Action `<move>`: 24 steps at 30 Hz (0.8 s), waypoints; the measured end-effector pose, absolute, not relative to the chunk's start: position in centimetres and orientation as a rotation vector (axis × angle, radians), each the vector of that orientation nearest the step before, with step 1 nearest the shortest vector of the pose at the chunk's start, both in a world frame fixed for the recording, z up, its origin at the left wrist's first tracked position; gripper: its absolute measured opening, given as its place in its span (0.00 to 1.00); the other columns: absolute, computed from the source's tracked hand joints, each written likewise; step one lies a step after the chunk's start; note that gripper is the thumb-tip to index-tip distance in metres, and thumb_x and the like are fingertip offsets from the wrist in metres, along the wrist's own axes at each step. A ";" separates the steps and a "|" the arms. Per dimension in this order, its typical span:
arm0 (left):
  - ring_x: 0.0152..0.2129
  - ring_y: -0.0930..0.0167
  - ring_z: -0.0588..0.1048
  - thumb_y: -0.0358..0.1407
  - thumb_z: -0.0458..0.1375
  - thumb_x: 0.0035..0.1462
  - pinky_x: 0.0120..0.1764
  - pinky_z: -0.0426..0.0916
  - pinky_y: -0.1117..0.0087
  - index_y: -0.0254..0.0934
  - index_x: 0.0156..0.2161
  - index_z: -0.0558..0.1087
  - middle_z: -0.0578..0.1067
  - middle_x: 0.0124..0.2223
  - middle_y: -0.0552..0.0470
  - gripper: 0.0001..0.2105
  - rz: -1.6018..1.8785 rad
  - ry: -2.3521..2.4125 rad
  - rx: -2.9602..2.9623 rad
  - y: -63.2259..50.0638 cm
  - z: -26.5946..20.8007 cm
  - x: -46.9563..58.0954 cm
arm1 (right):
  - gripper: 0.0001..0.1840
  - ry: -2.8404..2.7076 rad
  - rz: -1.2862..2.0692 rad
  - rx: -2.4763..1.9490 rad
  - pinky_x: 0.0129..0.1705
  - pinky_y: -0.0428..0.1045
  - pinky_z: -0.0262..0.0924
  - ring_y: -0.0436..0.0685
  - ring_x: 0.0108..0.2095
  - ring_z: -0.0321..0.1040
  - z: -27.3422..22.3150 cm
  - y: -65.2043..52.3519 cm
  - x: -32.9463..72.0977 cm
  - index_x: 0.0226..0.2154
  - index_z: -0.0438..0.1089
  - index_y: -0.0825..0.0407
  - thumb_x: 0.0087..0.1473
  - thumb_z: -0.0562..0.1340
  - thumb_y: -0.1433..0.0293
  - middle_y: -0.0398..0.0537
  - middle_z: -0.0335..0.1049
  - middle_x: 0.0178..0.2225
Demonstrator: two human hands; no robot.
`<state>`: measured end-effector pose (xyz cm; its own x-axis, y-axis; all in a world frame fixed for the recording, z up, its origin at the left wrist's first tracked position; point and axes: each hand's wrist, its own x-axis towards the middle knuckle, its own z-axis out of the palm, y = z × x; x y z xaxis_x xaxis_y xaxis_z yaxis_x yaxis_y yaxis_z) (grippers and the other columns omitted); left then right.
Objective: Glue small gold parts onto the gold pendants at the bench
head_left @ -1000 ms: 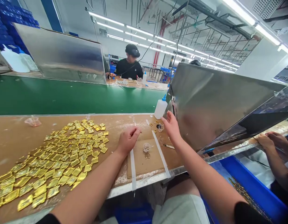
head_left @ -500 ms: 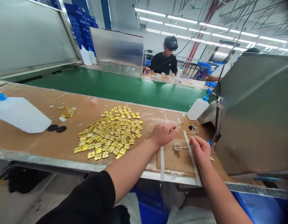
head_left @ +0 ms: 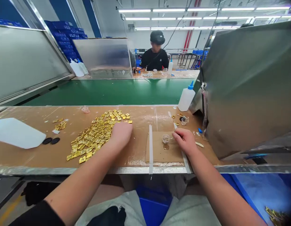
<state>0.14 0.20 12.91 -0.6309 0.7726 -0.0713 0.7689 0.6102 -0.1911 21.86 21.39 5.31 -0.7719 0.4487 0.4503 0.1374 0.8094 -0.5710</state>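
My left hand (head_left: 121, 133) is at the right edge of a spread of small gold-coloured square pieces (head_left: 93, 135). Its back faces me and hides the fingertips, so whether it grips a piece cannot be seen. My right hand (head_left: 185, 140) is closed in a pinch on a thin pale stick (head_left: 170, 138), whose far end reaches a small clear round dish (head_left: 165, 139). That dish rests on a cardboard pad (head_left: 157, 153) held down by white tape strips (head_left: 151, 147). Just below the dish lies a shiny brownish wet spot (head_left: 166, 147).
A white bottle with a blue nozzle (head_left: 186, 99) stands near the metal partition (head_left: 244, 88) on the right. Another bottle (head_left: 18, 133) lies at left beside black discs (head_left: 51, 141). Beyond the table runs a green belt (head_left: 107, 91); a co-worker (head_left: 156, 58) sits across it.
My left hand has moved left from beside the cardboard pad to the gold pieces. My right hand has shifted slightly towards the dish. The head view has turned and levelled.
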 end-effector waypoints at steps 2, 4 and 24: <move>0.42 0.47 0.82 0.26 0.52 0.61 0.42 0.72 0.56 0.29 0.39 0.82 0.82 0.41 0.28 0.14 0.375 -2.779 -1.360 0.5 12.6 0.1 | 0.24 -2.477 0.686 -0.453 0.31 0.50 0.43 0.52 0.25 0.54 5.4 21.2 21.9 0.19 0.53 0.49 0.62 0.57 0.58 0.41 0.55 0.20; 0.44 0.47 0.81 0.27 0.50 0.62 0.43 0.72 0.56 0.29 0.42 0.80 0.82 0.43 0.29 0.15 0.400 -2.750 -1.382 0.8 12.1 -0.3 | 0.24 -2.526 0.675 -0.456 0.32 0.50 0.42 0.52 0.25 0.53 5.5 20.9 22.0 0.19 0.53 0.50 0.61 0.57 0.57 0.41 0.56 0.20; 0.44 0.50 0.81 0.38 0.49 0.61 0.41 0.74 0.58 0.35 0.48 0.76 0.82 0.46 0.33 0.17 0.423 -2.864 -1.455 3.6 11.1 -5.4 | 0.20 -2.578 0.595 -0.425 0.30 0.51 0.37 0.51 0.23 0.48 5.9 20.3 21.3 0.20 0.48 0.50 0.58 0.57 0.67 0.40 0.52 0.19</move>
<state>-5.37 3.58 11.11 -0.5927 0.7792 -0.2040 0.8049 0.5635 -0.1860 21.31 20.25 5.88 -0.8476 0.3881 0.3618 0.1903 0.8589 -0.4755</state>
